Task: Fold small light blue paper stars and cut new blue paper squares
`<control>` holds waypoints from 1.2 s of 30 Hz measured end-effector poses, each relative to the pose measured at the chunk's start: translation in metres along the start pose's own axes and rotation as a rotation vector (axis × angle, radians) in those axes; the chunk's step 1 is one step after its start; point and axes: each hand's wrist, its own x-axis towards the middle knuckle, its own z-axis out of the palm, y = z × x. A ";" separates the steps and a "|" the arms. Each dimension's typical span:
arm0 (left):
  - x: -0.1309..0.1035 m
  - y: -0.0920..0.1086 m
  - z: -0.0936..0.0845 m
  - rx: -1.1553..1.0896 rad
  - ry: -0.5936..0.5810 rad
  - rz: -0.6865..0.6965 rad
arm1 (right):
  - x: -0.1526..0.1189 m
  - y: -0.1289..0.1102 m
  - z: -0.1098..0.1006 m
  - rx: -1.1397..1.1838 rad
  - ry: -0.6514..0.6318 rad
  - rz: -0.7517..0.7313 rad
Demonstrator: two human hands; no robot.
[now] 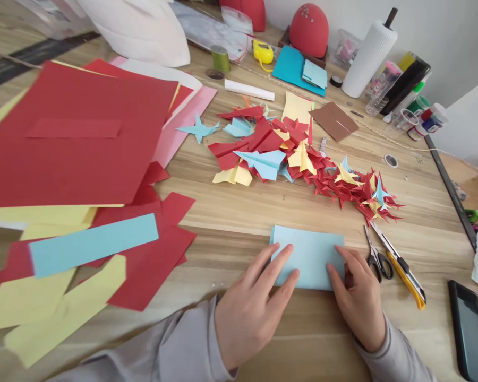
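Observation:
A folded sheet of light blue paper [308,254] lies on the wooden table in front of me. My left hand [257,300] rests on its left part, fingers spread and their tips pressing the surface. At the right edge, my right hand [356,289] grips the paper between thumb and bent fingers. The scissors [378,260] and a yellow utility knife [400,270] lie just right of that hand. Beyond the sheet spreads a pile of folded red, yellow and blue paper pieces [266,140], several of them paper planes.
Stacked red sheets [79,159] cover the left side, with a blue paper strip [95,244] and yellow scraps [67,307] nearer me. A phone [470,329] lies at the right. Along the back stand a white bottle [368,58], a yellow tape measure [263,52] and small jars [432,119].

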 end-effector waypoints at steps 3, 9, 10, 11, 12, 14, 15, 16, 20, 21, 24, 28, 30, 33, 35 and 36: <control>-0.001 -0.001 0.003 0.049 -0.008 0.007 | -0.001 0.002 0.000 -0.015 -0.008 -0.008; -0.006 -0.002 0.013 0.086 -0.070 -0.048 | -0.001 0.005 0.000 -0.042 -0.025 -0.052; -0.007 -0.003 0.014 0.092 -0.078 -0.049 | 0.000 0.005 0.000 -0.042 -0.025 -0.058; -0.007 -0.003 0.015 0.098 -0.088 -0.045 | 0.000 0.005 0.000 -0.043 -0.023 -0.064; -0.007 -0.004 0.015 0.104 -0.099 -0.041 | 0.000 0.005 0.000 -0.044 -0.022 -0.069; -0.007 -0.005 0.015 0.115 -0.122 -0.034 | 0.000 0.006 0.000 -0.048 -0.025 -0.074; -0.006 -0.006 0.014 0.120 -0.132 -0.035 | 0.000 0.006 0.000 -0.050 -0.031 -0.072; -0.005 -0.006 0.013 0.125 -0.141 -0.039 | 0.000 0.007 0.000 -0.053 -0.037 -0.069; 0.002 -0.005 0.008 0.128 -0.168 -0.020 | -0.001 0.008 0.000 -0.061 -0.049 -0.067; 0.003 -0.005 0.007 0.127 -0.170 -0.007 | -0.001 0.008 0.000 -0.062 -0.049 -0.071; 0.004 -0.007 0.008 0.111 -0.190 0.029 | -0.001 0.009 0.001 -0.068 -0.043 -0.081; 0.002 -0.009 0.012 0.079 -0.216 0.031 | 0.000 0.009 0.001 -0.081 -0.041 -0.106; 0.001 -0.009 0.012 0.071 -0.227 0.019 | 0.000 0.009 0.001 -0.086 -0.039 -0.110; 0.001 -0.008 0.012 0.064 -0.232 0.008 | 0.001 0.008 0.001 -0.085 -0.038 -0.112; 0.001 -0.008 0.012 0.058 -0.228 0.005 | 0.001 0.008 0.001 -0.083 -0.035 -0.119; 0.001 -0.007 0.012 0.054 -0.228 0.003 | 0.001 0.008 0.001 -0.084 -0.031 -0.121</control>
